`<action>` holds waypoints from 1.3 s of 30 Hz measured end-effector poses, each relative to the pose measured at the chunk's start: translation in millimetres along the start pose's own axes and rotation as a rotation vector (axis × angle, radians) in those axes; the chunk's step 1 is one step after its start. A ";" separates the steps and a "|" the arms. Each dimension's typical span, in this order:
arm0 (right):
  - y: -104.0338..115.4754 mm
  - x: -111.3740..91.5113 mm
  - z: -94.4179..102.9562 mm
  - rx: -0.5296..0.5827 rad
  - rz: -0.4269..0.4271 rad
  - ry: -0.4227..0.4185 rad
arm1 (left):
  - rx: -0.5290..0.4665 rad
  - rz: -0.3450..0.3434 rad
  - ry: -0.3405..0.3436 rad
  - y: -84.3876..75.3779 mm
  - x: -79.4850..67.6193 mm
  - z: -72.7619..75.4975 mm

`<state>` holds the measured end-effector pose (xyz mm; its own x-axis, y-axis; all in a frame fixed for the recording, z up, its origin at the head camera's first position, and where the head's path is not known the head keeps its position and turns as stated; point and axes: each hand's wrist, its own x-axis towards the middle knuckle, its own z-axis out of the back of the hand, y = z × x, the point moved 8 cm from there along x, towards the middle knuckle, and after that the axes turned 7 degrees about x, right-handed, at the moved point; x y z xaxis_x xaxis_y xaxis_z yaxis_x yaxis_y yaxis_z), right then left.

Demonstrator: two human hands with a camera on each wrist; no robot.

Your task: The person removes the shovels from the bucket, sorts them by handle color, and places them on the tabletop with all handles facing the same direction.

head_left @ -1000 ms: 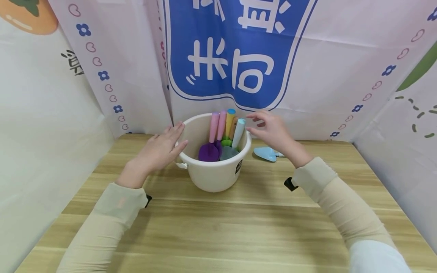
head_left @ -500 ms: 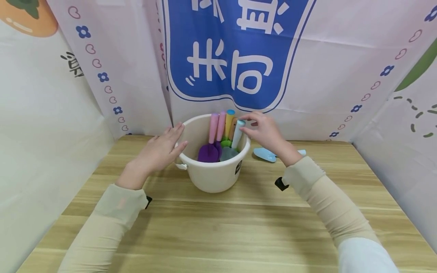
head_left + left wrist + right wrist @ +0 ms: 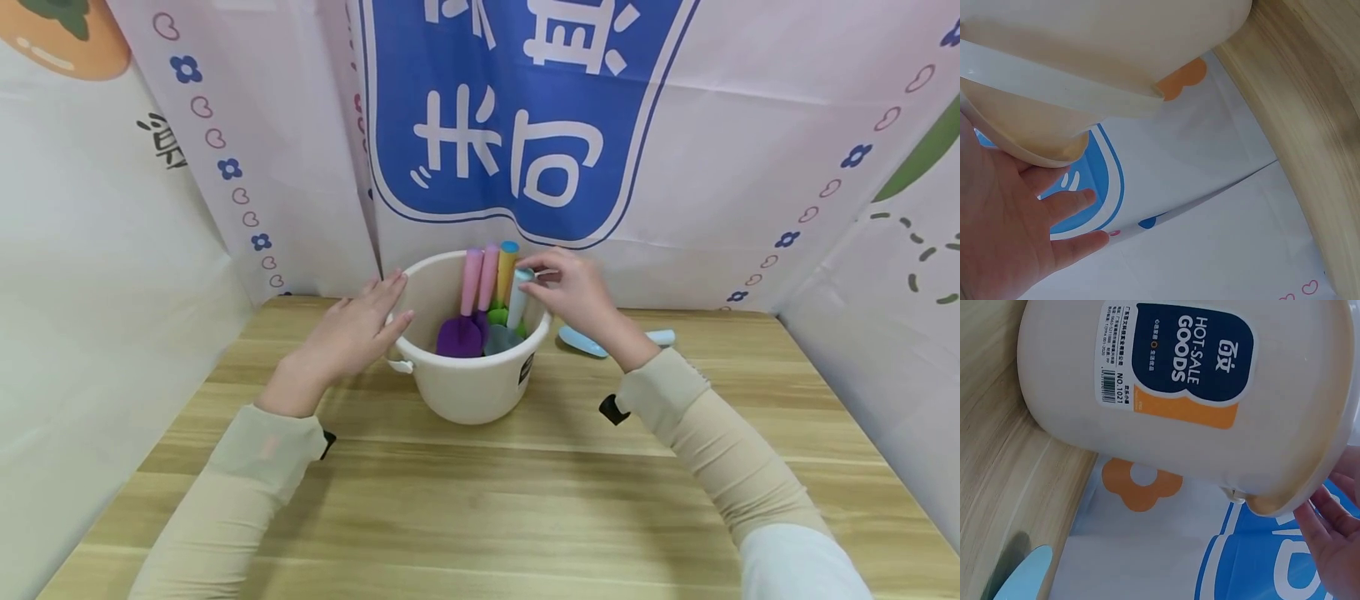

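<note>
A cream plastic bucket (image 3: 468,392) stands on the wooden table and holds several small garden trowels. My left hand (image 3: 348,337) rests on its left rim with the fingers spread; the left wrist view also has this hand (image 3: 1016,219) against the rim. Over the right rim, my right hand (image 3: 577,292) pinches the top of a trowel's light blue handle (image 3: 518,304), whose greyish blade (image 3: 501,339) is down inside. Beside it stand a purple trowel (image 3: 459,337) with a pink handle, another pink handle (image 3: 488,275) and a yellow handle (image 3: 506,275).
Right of the bucket, partly behind my right forearm, a light blue trowel (image 3: 582,342) lies on the table (image 3: 480,500). A printed cloth (image 3: 690,167) hangs behind, close to the bucket. A bail handle (image 3: 1054,87) hangs on the bucket's left side.
My right hand has moved left over the rim and taken hold of the light blue handle, which has shifted slightly left. The left hand has stayed on the rim.
</note>
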<state>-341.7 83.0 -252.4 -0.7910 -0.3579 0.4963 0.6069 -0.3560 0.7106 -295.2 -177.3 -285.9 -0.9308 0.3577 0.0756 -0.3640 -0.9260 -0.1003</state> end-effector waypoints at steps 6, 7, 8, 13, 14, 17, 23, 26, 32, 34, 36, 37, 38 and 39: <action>0.8 -2.5 -2.3 0.061 -0.011 0.005 | 0.000 0.003 0.001 0.5 0.4 -1.1; 0.3 -2.7 -2.7 0.070 -0.018 0.008 | 0.001 0.004 0.001 0.6 0.5 -1.2; -0.4 -2.8 -3.2 0.078 -0.026 0.012 | 0.001 0.005 0.001 0.7 0.4 -1.3; -0.6 -3.2 -4.3 0.075 -0.047 0.027 | 0.004 0.000 0.000 0.2 0.2 -1.1; -0.6 -3.3 -4.4 0.072 -0.049 0.030 | 0.004 0.000 0.001 0.1 0.1 -1.1; -0.6 -3.7 -4.4 0.067 -0.054 0.035 | 0.004 0.001 0.004 -0.3 0.0 -1.1; 2.6 -3.9 -3.2 0.088 -0.056 0.039 | 0.005 0.004 0.006 -0.1 -0.6 -0.6; 4.3 -4.4 -0.3 0.112 -0.052 0.035 | 0.002 0.005 0.007 -0.4 -0.5 -0.5; 9.1 -3.5 8.7 0.136 -0.043 0.018 | 0.003 0.005 0.006 -0.3 0.0 -1.2; 9.9 -2.9 11.4 0.135 -0.050 0.018 | 0.002 0.006 0.003 0.1 0.3 -1.4; 9.5 -2.7 14.1 0.137 -0.062 0.019 | 0.002 0.005 -0.001 0.7 0.8 -1.7; 9.1 -2.6 15.2 0.137 -0.068 0.019 | 0.003 0.005 -0.002 1.0 0.7 -1.7; 9.2 -2.7 16.6 0.136 -0.071 0.020 | 0.004 0.005 -0.002 1.2 0.5 -1.7; 8.7 -2.7 18.1 0.138 -0.074 0.017 | 0.004 0.005 -0.003 1.3 0.4 -1.6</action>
<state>-335.7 96.5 -238.6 -0.8310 -0.3502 0.4322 0.5296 -0.2603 0.8073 -296.1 -178.1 -287.6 -0.9324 0.3528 0.0783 -0.3593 -0.9282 -0.0964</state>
